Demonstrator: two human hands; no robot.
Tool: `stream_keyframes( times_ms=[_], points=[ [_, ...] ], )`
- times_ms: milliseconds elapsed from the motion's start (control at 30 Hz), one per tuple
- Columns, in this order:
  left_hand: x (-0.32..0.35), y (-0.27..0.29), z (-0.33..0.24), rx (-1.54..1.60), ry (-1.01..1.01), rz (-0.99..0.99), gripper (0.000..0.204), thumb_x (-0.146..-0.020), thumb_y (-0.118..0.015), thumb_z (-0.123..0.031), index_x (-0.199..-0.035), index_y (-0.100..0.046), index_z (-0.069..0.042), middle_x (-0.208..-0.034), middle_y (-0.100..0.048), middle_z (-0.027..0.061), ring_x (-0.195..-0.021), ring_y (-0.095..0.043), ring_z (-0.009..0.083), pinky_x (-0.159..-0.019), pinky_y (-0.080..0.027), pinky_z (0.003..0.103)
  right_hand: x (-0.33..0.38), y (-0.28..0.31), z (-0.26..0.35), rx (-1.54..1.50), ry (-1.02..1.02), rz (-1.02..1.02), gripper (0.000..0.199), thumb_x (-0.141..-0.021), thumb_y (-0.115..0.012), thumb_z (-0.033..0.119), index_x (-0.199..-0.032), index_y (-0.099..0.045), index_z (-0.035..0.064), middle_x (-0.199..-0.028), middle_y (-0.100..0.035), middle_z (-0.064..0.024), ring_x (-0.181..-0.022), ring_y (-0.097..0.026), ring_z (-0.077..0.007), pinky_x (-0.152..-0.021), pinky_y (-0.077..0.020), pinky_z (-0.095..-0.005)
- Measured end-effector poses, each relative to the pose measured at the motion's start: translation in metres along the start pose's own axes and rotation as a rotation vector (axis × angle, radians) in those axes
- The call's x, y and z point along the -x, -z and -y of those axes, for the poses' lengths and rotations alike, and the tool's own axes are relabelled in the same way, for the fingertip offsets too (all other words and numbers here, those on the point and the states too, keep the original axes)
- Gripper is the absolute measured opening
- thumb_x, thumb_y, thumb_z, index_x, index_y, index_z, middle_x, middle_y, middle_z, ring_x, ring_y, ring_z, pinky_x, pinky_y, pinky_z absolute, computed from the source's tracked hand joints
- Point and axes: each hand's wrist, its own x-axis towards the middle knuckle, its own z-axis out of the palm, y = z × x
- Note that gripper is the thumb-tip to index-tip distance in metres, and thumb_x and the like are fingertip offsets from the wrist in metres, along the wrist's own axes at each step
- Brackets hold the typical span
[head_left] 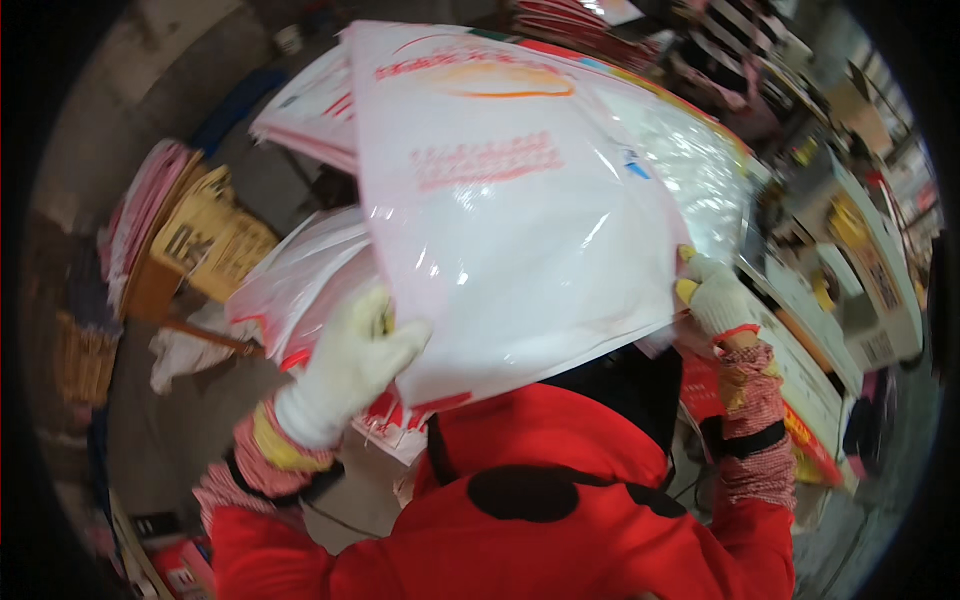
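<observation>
A large white printed plastic bag (500,240), flat and glossy with pale pink edges and red and orange print, lies spread before me. My right hand (718,298), in a white knit glove with yellow fingertips, grips the bag's right edge. At its lower left edge is my left hand (345,365), gloved the same way, fingers curled and thumb over the bag's margin. More white and pink bags (310,110) show beneath and to the left of it. Clear shiny plastic (690,160) covers the stack on the right.
Yellow printed sacking (215,235) and a pink stack (145,205) are on the left. At the right stand a grey-white carton (870,270) and a roll of tape (825,288). A striped black-and-white cloth (725,45) is at the far right, near red bundled sheets (575,35).
</observation>
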Motion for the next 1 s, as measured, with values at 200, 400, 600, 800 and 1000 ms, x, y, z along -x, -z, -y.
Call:
stream_keyframes(
  times_ms=[200,400,600,800,1000],
  points=[
    [-0.071,0.103,-0.065,-0.211,-0.142,-0.121,0.029,-0.082,-0.058,-0.018,-0.102,-0.059,0.003,-0.089,-0.061,0.0018,-0.08,-0.054,0.0065,-0.07,-0.045,0.023,-0.099,-0.025,0.094,0.127,0.183,-0.007,0.042,-0.076,-0.053,0.021,-0.116,-0.057,0.0086,-0.097,-0.065,-0.0203,-0.092,-0.062,-0.0361,-0.082,-0.0481,-0.0427],
    [-0.066,0.218,-0.007,-0.351,-0.195,-0.546,0.023,-0.087,-0.056,-0.02,-0.097,-0.058,0.0,-0.089,-0.06,0.0017,-0.079,-0.053,0.0075,-0.07,-0.044,0.024,-0.192,-0.101,0.238,0.201,0.221,0.142,0.031,-0.077,-0.051,0.017,-0.106,-0.059,0.0096,-0.098,-0.065,-0.0184,-0.094,-0.063,-0.0355,-0.081,-0.0485,-0.0459],
    [0.03,0.22,0.127,0.014,0.207,-0.723,0.028,-0.088,-0.058,-0.028,-0.098,-0.057,-0.002,-0.09,-0.057,0.0023,-0.081,-0.052,0.0093,-0.071,-0.045,0.026,-0.188,-0.186,0.322,0.169,0.479,0.085,0.027,-0.077,-0.056,0.008,-0.103,-0.062,0.003,-0.094,-0.068,-0.015,-0.086,-0.066,-0.0339,-0.07,-0.0528,-0.0459],
    [0.126,0.101,0.243,0.392,0.759,-0.623,0.011,-0.086,-0.054,-0.016,-0.089,-0.056,-0.005,-0.065,-0.053,0.0018,-0.047,-0.05,0.0113,-0.039,-0.041,0.022,-0.121,-0.276,0.276,0.231,0.656,0.141,0.016,-0.075,-0.054,0.007,-0.087,-0.063,0.002,-0.066,-0.063,-0.0168,-0.062,-0.064,-0.0319,-0.05,-0.0488,-0.0447],
    [0.139,0.011,0.283,1.01,0.931,-0.274,0.014,-0.092,-0.048,-0.018,-0.091,-0.057,-0.007,-0.082,-0.059,0.0041,-0.076,-0.058,0.0166,-0.066,-0.05,0.033,-0.09,-0.317,0.165,0.458,0.45,0.415,0.021,-0.069,-0.056,0.011,-0.088,-0.061,0.0026,-0.069,-0.058,-0.0178,-0.065,-0.061,-0.0316,-0.056,-0.0494,-0.0435]
  ],
)
